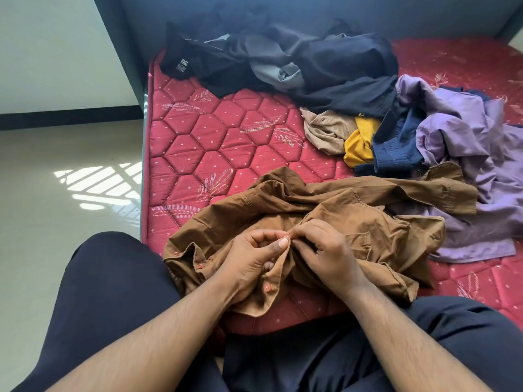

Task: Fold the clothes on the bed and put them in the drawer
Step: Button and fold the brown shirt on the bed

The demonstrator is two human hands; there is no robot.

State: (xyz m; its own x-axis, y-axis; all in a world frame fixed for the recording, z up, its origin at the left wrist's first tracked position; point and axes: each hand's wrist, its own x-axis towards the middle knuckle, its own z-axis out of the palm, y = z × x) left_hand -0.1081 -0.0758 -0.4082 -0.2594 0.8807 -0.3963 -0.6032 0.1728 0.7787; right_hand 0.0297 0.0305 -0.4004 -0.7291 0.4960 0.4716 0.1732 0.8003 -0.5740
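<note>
A crumpled brown button shirt (353,205) lies on the near corner of the red quilted mattress (203,142), right in front of me. My left hand (252,258) pinches the shirt's button edge between thumb and fingers. My right hand (325,250) pinches the facing edge, and the fingertips of both hands meet at one button. Further orange buttons show along the placket below my left hand. No drawer is in view.
A purple shirt (467,154) lies to the right, with a navy garment (396,148), a yellow one (359,145) and a beige one (325,128) beside it. Dark clothes (325,63) are heaped at the back. Tiled floor (56,179) lies left of the bed.
</note>
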